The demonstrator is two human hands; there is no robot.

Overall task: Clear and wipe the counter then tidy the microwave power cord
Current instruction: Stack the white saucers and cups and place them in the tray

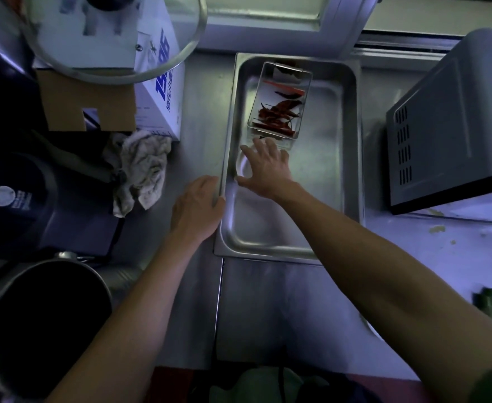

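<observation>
A steel tray [349,158] sits in the middle of the steel counter [201,112]. Inside it, at the far end, stands a small clear box [279,100] with dried red chillies. My left hand [195,207] grips the tray's left rim. My right hand [268,167] reaches into the tray with fingers spread, fingertips just short of the box. A crumpled grey cloth [140,170] lies on the counter left of the tray. The microwave [454,126] stands at the right; its cord is not visible.
A white carton with blue print [160,91] and a glass lid [116,36] stand at the back left. A dark appliance [20,199] and a dark pot [44,318] fill the left side. Green scraps [487,301] lie on the counter at the right.
</observation>
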